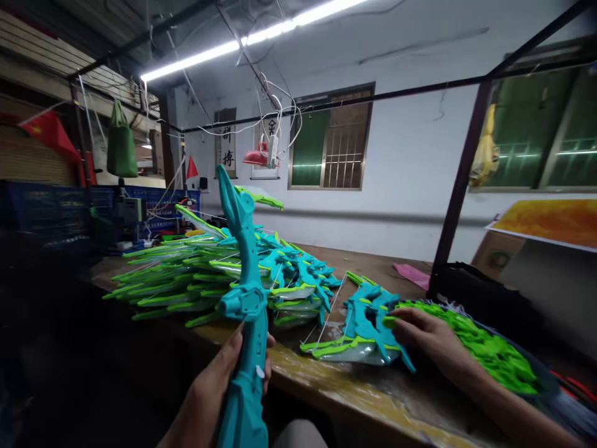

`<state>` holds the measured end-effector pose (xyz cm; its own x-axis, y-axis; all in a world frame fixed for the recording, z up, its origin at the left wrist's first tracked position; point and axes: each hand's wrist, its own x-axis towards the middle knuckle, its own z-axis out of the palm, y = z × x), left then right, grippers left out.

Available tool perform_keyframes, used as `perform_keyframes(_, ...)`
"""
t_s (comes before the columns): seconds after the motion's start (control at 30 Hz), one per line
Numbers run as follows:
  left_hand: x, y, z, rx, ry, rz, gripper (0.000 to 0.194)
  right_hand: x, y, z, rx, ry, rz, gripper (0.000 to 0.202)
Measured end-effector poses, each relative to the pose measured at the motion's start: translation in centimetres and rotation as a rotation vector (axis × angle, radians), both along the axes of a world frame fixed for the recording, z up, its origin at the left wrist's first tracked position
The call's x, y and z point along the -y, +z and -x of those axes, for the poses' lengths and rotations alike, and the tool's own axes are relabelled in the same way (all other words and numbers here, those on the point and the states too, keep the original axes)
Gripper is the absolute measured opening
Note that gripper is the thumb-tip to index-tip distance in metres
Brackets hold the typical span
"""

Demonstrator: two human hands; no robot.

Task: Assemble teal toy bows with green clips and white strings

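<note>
My left hand (222, 361) is wrapped around the teal plastic body of a toy bow (249, 261), held upright in front of me. One lime-green limb sticks out behind its top end. Over the table's right side, my right hand (426, 336) pinches a small lime-green plastic piece (389, 322) between thumb and fingers. Just beyond that hand lie a couple of teal toy bows (366, 314) with green limbs and white strings. To its right is a dark tub (543, 379) full of lime-green plastic parts (489, 351).
A large heap of strung toy bows (186, 292) covers the left of the brown table (373, 398). A dark bag (476, 292) and a pink scrap (413, 275) lie at the right. A red lamp (255, 157) hangs overhead, and a metal post (459, 180) rises from the table's far right.
</note>
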<state>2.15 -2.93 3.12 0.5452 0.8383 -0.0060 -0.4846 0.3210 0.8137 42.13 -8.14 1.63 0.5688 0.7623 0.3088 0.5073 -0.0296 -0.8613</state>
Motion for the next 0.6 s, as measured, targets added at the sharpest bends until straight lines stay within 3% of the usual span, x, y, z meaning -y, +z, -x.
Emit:
perform_keyframes(0.17,1.6,-0.9,-0.4,0.023,0.096,0.073,0.043,0.0,2.2,13.6,-0.181,0.423,-0.113,0.051)
perform_keyframes(0.3,2.9,-0.9,-0.1,0.129,0.145,0.08,0.033,1.7,4.2,21.3,-0.416,0.721,-0.207,0.035)
perform_keyframes(0.43,2.9,-1.3,0.9,0.04,0.165,0.03,0.042,3.1,4.9,24.5,-0.499,0.874,-0.277,0.019)
perform_keyframes(0.6,2.6,-2.3,1.2,0.057,0.287,-0.036,0.046,2.8,4.8,25.3,-0.26,0.757,-0.338,0.012)
